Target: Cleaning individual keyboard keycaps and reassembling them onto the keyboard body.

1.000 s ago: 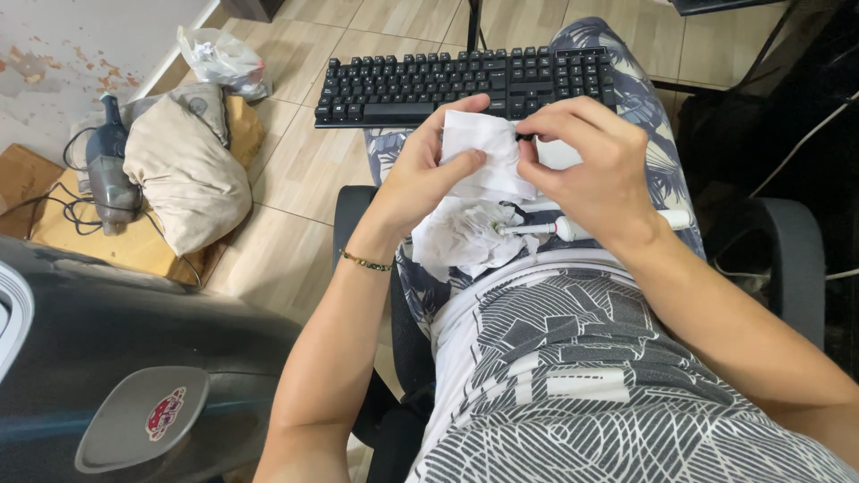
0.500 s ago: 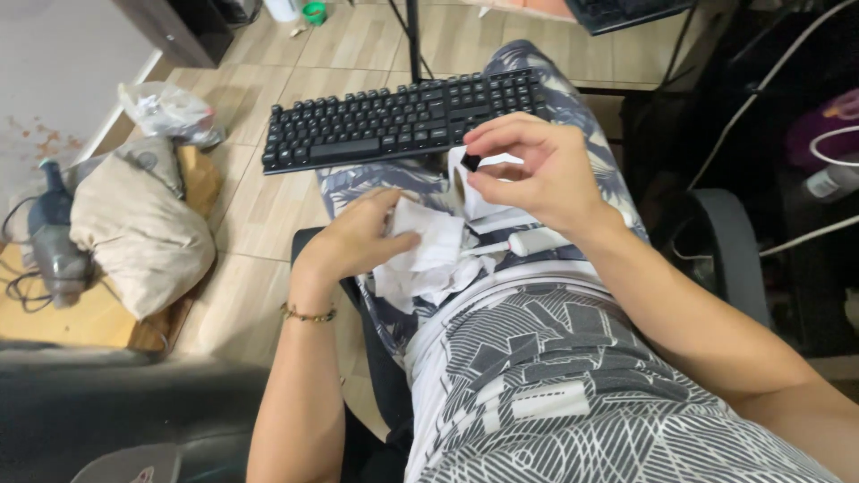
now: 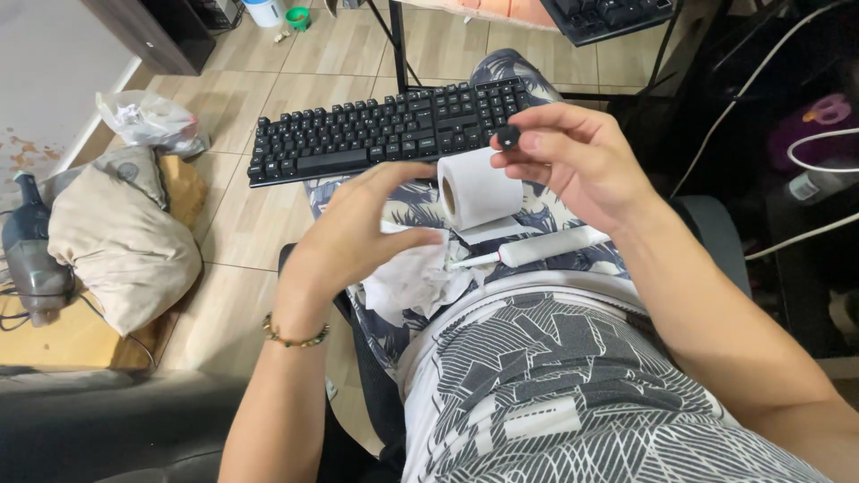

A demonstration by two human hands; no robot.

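My right hand (image 3: pixel 586 170) pinches a small black keycap (image 3: pixel 508 136) between thumb and fingertips, just above a roll of white toilet paper (image 3: pixel 479 190) on my lap. My left hand (image 3: pixel 353 234) hovers with its fingers apart and holds nothing, right over a crumpled white tissue (image 3: pixel 407 284). A black keyboard (image 3: pixel 358 139) lies across my knees beyond both hands. Below the roll, on my thigh, a white electric brush (image 3: pixel 546 246) rests with its head toward the tissue.
On the floor at left are a beige bag (image 3: pixel 121 237), a tied plastic bag (image 3: pixel 148 121) and a grey handheld vacuum (image 3: pixel 27 259). A grey chair armrest (image 3: pixel 716 233) and white cables (image 3: pixel 805 148) are at right. Another keyboard (image 3: pixel 608 13) sits on a stand ahead.
My left hand let go of the tissue and lifted, fingers spreading. My right hand rose with the black keycap. The toilet paper roll came into view as the view tilted up.
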